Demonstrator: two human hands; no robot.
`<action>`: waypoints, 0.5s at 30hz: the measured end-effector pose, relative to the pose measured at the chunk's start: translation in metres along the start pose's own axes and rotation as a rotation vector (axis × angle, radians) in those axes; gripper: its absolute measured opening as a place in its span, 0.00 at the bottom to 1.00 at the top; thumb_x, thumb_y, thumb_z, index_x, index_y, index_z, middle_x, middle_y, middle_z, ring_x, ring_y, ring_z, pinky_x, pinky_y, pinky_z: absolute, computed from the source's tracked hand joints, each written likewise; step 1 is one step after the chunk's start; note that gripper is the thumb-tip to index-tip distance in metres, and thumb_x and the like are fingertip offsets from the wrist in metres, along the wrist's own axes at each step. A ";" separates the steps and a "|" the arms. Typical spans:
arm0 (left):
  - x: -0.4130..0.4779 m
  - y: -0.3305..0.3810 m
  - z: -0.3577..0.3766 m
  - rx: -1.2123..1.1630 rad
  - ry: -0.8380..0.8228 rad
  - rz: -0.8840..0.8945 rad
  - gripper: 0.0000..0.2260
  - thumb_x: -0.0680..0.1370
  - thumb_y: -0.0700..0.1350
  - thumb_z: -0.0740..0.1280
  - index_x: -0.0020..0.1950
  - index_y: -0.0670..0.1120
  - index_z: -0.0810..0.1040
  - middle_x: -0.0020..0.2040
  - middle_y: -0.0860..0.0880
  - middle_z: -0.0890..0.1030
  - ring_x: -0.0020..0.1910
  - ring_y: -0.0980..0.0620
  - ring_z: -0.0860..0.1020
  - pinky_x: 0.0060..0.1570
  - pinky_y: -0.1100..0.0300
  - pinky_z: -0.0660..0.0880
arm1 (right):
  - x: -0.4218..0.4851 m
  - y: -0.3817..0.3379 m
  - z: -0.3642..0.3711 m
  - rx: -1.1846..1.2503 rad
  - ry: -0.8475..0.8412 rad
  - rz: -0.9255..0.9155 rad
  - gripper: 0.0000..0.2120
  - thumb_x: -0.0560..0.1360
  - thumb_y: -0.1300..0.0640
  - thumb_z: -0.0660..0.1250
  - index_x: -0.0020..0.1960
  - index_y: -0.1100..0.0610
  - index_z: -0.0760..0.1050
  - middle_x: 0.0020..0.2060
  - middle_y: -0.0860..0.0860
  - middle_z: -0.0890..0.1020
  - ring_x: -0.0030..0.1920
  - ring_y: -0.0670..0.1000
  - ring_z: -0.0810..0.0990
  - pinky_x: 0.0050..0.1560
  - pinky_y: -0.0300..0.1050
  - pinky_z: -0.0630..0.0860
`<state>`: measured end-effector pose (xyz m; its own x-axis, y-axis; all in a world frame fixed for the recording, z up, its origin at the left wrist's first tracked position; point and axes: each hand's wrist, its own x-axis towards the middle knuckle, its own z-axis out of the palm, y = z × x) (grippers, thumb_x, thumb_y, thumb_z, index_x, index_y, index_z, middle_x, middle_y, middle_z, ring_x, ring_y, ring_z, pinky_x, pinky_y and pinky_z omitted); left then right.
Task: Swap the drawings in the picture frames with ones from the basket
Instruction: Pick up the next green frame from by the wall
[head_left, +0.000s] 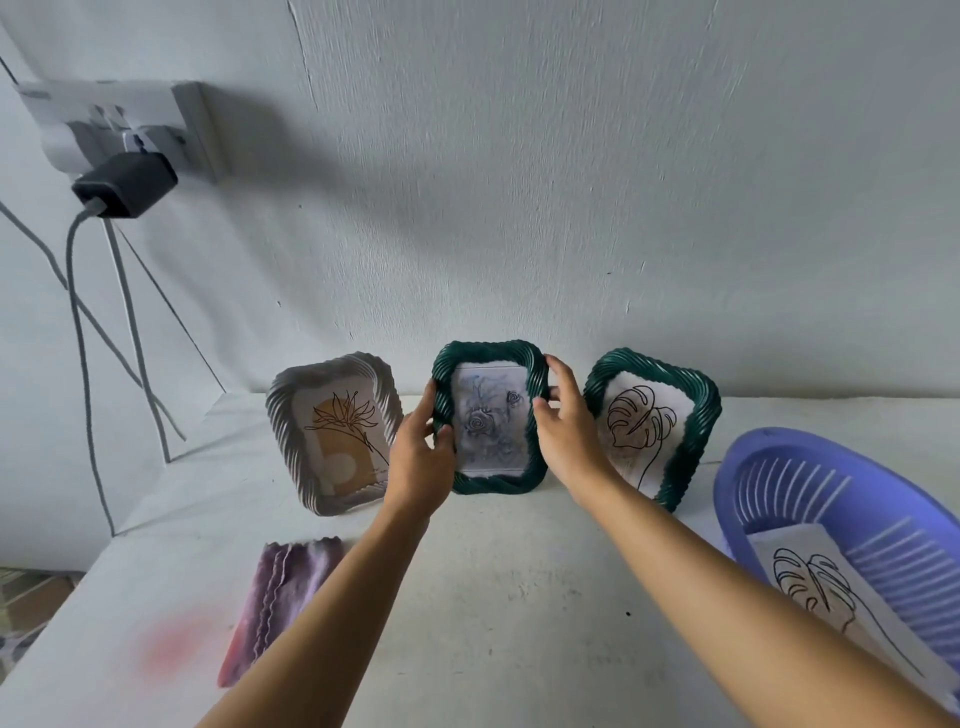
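Observation:
Three picture frames stand in a row against the wall on a white table (509, 597). The middle one is a dark green frame (488, 480) with a blue-grey rose drawing. My left hand (421, 457) grips its left edge and my right hand (569, 426) grips its right edge. To its left stands a white frame (291, 415) with a flower line drawing on orange shapes. To the right leans a second green frame (696, 431) with a leaf line drawing. A purple plastic basket (779, 457) at the right holds a sheet with a leaf drawing (815, 587).
A folded purple cloth (275, 592) lies on the table at the front left. On the wall at the upper left a socket (119, 124) carries a black charger (124, 184), and its cables (83, 364) hang down past the table's left edge.

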<state>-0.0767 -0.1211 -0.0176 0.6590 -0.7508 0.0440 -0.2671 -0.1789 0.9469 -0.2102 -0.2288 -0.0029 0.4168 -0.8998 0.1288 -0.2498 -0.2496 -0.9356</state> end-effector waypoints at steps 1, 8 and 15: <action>-0.004 0.001 -0.004 0.022 0.000 0.011 0.26 0.81 0.39 0.60 0.78 0.56 0.63 0.61 0.48 0.79 0.60 0.49 0.78 0.62 0.43 0.76 | -0.005 -0.001 -0.003 0.015 0.004 -0.010 0.23 0.82 0.63 0.58 0.74 0.47 0.63 0.47 0.46 0.77 0.36 0.44 0.72 0.35 0.32 0.67; -0.049 0.009 -0.037 0.017 -0.012 0.074 0.25 0.79 0.34 0.66 0.70 0.58 0.70 0.47 0.52 0.82 0.40 0.57 0.80 0.37 0.70 0.76 | -0.055 -0.011 -0.036 0.155 -0.126 -0.012 0.19 0.80 0.60 0.64 0.66 0.43 0.68 0.51 0.48 0.79 0.49 0.45 0.78 0.46 0.27 0.71; -0.104 0.012 -0.049 -0.054 -0.124 -0.046 0.22 0.77 0.38 0.70 0.70 0.53 0.76 0.50 0.49 0.82 0.39 0.61 0.82 0.43 0.68 0.77 | -0.104 0.002 -0.053 0.397 -0.193 0.131 0.16 0.80 0.58 0.66 0.63 0.41 0.75 0.53 0.43 0.84 0.56 0.40 0.80 0.64 0.40 0.71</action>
<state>-0.1141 -0.0135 0.0045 0.5771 -0.8159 -0.0359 -0.1980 -0.1824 0.9631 -0.3005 -0.1550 -0.0009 0.5688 -0.8220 -0.0276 0.0269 0.0522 -0.9983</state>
